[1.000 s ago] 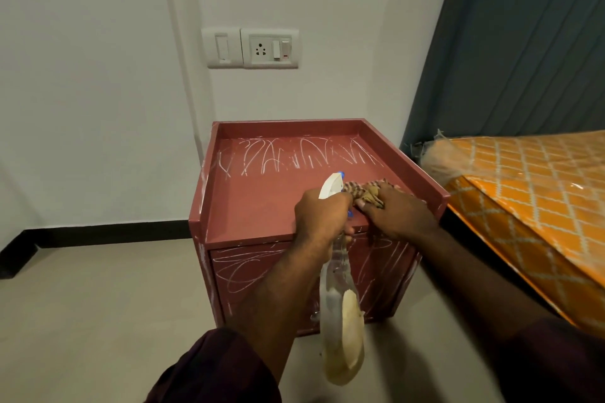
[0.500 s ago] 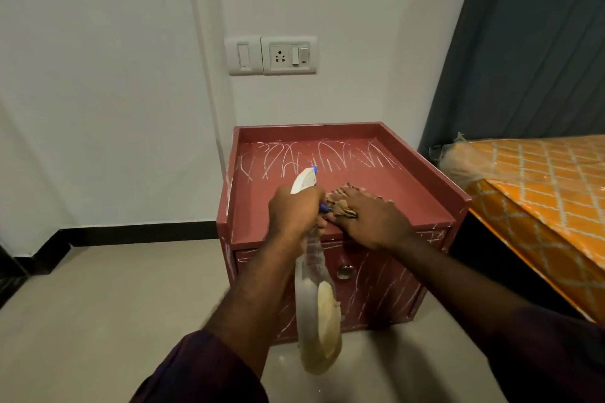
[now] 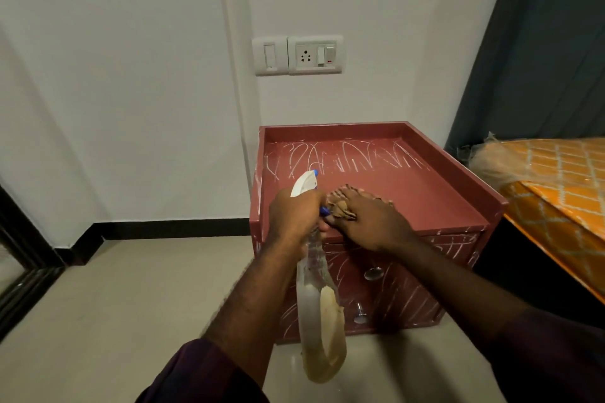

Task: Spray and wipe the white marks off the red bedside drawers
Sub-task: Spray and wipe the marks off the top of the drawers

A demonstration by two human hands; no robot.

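The red bedside drawers (image 3: 425, 193) stand on the floor against the white wall, just beside the bed, and white marks (image 3: 347, 157) loop across the back half of the tray-like top, while the front half in front of your hands reads as plain red. More scribbles cover the drawer fronts (image 3: 409, 298) and run down the left edge. Your right hand (image 3: 370, 222) lies on the top near its front edge, fingers bent over a brown patterned cloth (image 3: 340, 203) that they bunch and press against the surface. Your left hand (image 3: 296, 216) is clenched round the neck of a spray bottle (image 3: 314, 304), whose white head with a blue nozzle tip sticks up above your knuckles and points towards the marked area; the clear body hangs down in front of the drawers (a yellowish patch shows near its base, though whether that is label or liquid is hard to tell). The two hands sit just beside each other, nearly touching at the cloth. Two round metal knobs (image 3: 373, 273) show on the drawer fronts below your right wrist. On the wall above are a switch (image 3: 270, 56) and a socket plate (image 3: 316, 55). To the right an orange diamond-patterned mattress (image 3: 556, 180) lies under a dark curtain (image 3: 540, 59), and a black skirting (image 3: 163, 229) runs along the pale floor (image 3: 131, 288).
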